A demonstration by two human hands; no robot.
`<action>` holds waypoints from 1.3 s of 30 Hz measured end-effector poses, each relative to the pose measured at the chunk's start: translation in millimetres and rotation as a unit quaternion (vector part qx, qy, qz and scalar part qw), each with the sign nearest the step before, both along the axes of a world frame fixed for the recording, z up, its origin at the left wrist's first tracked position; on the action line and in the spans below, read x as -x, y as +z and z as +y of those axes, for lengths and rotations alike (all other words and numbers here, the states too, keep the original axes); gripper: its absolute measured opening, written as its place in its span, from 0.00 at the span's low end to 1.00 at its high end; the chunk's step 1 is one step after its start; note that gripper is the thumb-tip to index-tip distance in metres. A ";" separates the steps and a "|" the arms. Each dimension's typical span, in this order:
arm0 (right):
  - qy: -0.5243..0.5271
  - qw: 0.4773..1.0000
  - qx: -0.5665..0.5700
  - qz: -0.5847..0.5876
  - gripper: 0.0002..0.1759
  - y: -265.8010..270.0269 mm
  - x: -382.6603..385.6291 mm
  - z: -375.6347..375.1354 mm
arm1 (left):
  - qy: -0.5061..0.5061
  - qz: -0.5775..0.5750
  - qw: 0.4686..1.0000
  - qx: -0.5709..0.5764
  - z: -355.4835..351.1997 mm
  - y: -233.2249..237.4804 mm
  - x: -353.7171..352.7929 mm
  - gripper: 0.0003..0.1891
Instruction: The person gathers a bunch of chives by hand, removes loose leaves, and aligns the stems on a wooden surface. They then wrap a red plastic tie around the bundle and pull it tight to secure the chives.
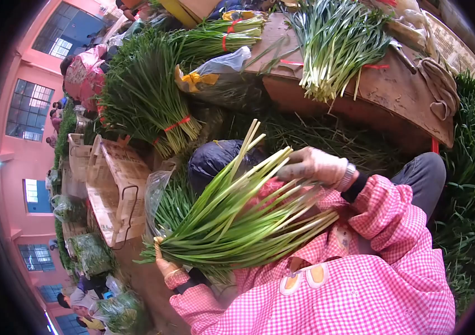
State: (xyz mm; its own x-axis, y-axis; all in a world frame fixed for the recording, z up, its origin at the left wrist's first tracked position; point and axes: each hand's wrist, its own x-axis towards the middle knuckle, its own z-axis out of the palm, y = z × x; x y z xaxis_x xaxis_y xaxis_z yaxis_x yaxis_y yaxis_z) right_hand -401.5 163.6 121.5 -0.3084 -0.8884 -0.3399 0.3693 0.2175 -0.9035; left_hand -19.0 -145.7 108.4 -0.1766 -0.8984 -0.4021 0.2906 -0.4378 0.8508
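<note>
A loose, fanned-out bunch of garlic chives (248,212) lies across my lap, with pale stem ends toward the upper right and leaf tips toward the lower left. My left hand (169,269), in a light glove, is closed around the leafy end. At the pale ends, my right hand (318,167), gloved with dark-stained fingertips, has its fingers bent together against some stems; the exact grip is partly blurred. Beneath the bunch are my pink checked smock (354,285) and sleeves. More chives (173,195) show behind it, beside clear plastic.
A brown board (382,111) bears a loose chive pile (340,44) and red ties. Bundles tied in red (148,89) stand at the upper left. A plastic crate (117,190) is left of me. Heaped greens (469,206) lie at right. Other people (84,75) sit farther away.
</note>
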 end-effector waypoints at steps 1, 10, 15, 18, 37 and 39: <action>0.016 0.999 0.012 -0.050 0.21 -12.4 -4.0 -7.1 | -0.023 0.005 1.000 -0.001 -0.2 2.1 1.1 0.11; -0.383 0.899 0.157 -0.139 0.07 -30.4 35.7 8.2 | -0.017 0.008 1.000 -0.020 -9.0 -17.1 -21.9 0.12; -0.195 0.975 0.102 -0.013 0.12 38.5 -18.5 46.8 | -0.031 0.036 0.998 -0.037 -3.8 -18.7 -19.3 0.13; -0.033 0.852 0.191 0.487 0.17 49.7 -28.0 41.4 | -0.023 0.026 0.999 -0.035 0.3 -15.1 -16.8 0.13; 0.017 0.972 0.154 0.174 0.10 47.8 -69.7 -5.5 | -0.083 0.157 0.984 -0.021 0.2 -10.9 -21.4 0.12; -0.073 0.983 0.156 -0.057 0.12 70.7 -51.4 4.9 | -0.036 0.128 0.991 -0.027 -6.4 -18.3 -27.2 0.12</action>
State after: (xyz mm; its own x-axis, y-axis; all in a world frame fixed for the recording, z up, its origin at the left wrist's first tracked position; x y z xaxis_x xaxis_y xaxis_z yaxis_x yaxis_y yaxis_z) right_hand -350.1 168.5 192.2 -0.4164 -0.9039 -0.0977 0.4784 -0.1264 -0.8690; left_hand 8.2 -152.1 90.1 -0.3419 -0.8579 -0.3836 0.4600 -0.5088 0.7277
